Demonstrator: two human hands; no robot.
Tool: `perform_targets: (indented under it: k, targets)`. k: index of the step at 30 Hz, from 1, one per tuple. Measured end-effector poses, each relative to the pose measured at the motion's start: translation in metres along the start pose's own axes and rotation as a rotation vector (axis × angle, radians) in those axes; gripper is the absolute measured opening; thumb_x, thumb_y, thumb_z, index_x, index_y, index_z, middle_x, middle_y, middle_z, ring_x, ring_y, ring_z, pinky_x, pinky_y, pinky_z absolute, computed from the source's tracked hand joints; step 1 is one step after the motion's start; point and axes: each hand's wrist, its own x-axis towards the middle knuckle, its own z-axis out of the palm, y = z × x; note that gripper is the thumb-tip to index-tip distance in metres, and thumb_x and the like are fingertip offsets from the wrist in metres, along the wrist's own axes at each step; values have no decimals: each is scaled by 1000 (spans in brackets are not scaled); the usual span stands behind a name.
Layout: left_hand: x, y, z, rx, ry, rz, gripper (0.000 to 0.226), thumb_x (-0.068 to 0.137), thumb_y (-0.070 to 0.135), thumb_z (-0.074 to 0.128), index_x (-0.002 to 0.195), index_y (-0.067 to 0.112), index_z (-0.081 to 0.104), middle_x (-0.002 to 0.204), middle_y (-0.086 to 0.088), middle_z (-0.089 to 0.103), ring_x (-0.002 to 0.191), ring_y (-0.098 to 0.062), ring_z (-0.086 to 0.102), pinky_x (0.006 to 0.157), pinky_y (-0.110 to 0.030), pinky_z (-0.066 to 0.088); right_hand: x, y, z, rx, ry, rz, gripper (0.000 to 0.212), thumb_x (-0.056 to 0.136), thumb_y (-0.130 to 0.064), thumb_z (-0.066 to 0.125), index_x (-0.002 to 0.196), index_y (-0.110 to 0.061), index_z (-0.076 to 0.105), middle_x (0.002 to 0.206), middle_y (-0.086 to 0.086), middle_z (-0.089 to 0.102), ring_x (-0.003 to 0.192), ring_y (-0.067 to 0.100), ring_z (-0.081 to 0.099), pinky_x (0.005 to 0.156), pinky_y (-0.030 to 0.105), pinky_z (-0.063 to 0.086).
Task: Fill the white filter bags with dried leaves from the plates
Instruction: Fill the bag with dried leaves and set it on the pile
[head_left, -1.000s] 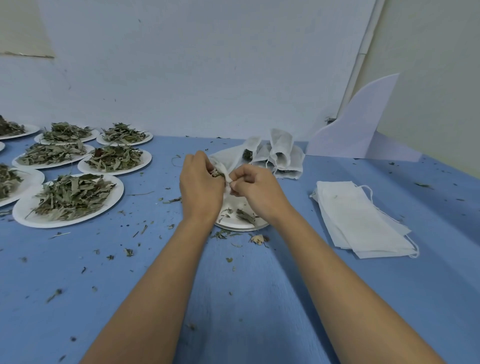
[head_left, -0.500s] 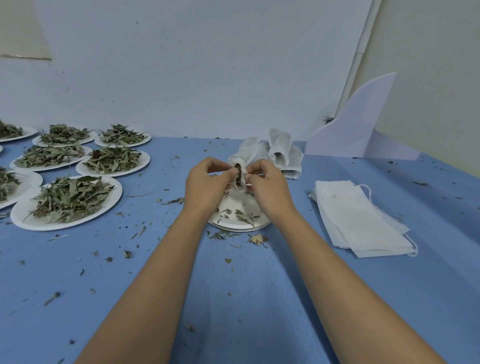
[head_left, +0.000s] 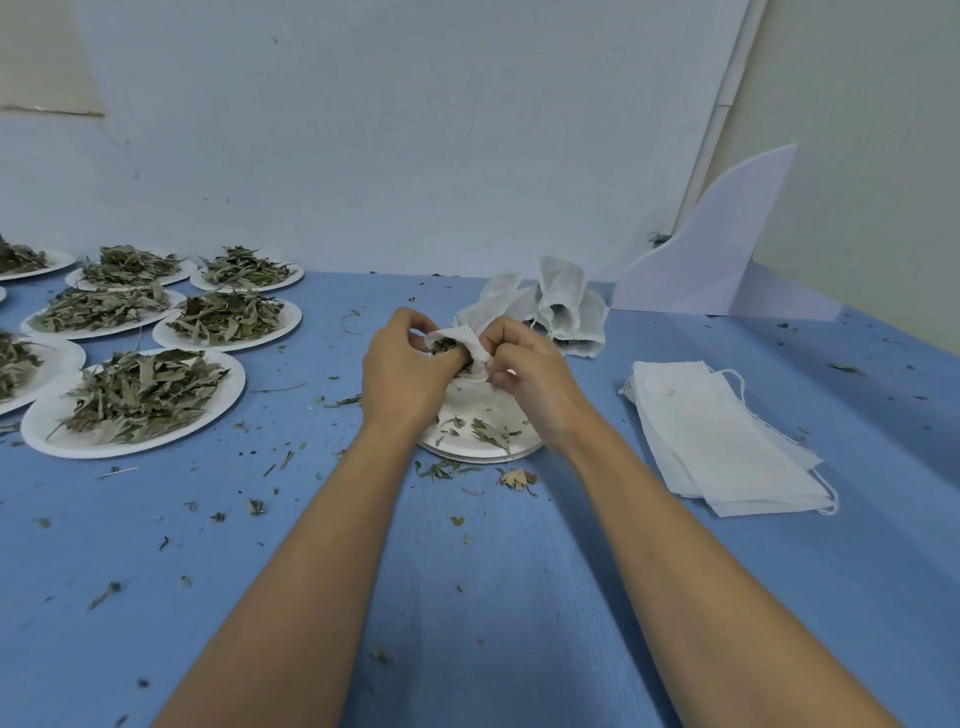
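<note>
Both hands hold one white filter bag (head_left: 467, 345) above a white plate (head_left: 480, 448) that carries only a few dried leaves. My left hand (head_left: 402, 371) grips the bag's mouth, where green leaves show inside. My right hand (head_left: 530, 382) pinches the bag's white flap from the right. The lower part of the bag is hidden behind my fingers. A flat stack of unfilled filter bags (head_left: 719, 436) lies to the right. Several filled bags (head_left: 558, 304) stand behind my hands.
Several white plates heaped with dried leaves stand at the left, the nearest plate (head_left: 39, 428) by the front. Leaf crumbs litter the blue table (head_left: 467, 597). A white curved board (head_left: 722, 254) leans at the back right against the wall.
The bag's white flap has been pulled over to the right between my hands. Both hands stay over the plate, shifted only slightly.
</note>
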Motion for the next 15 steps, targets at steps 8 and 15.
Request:
perform_targets:
  k: [8,15]
  targets:
    - [-1,5,3,-35,16,-20,20,78,4,61,86,22,62,75,6,59,62,-8,58,44,-8,40,1,1,6,63,-34,33,7,57,-7,40,61,-12,43,66,5,35,65,14,28,60,27,26]
    - [-1,3,6,76,149,-13,22,76,1,57,92,15,52,95,-5,59,81,-20,52,60,-27,35,-1,-1,15,-28,0,34,11,74,-6,48,67,-15,50,67,-2,51,69,11,46,76,32,43]
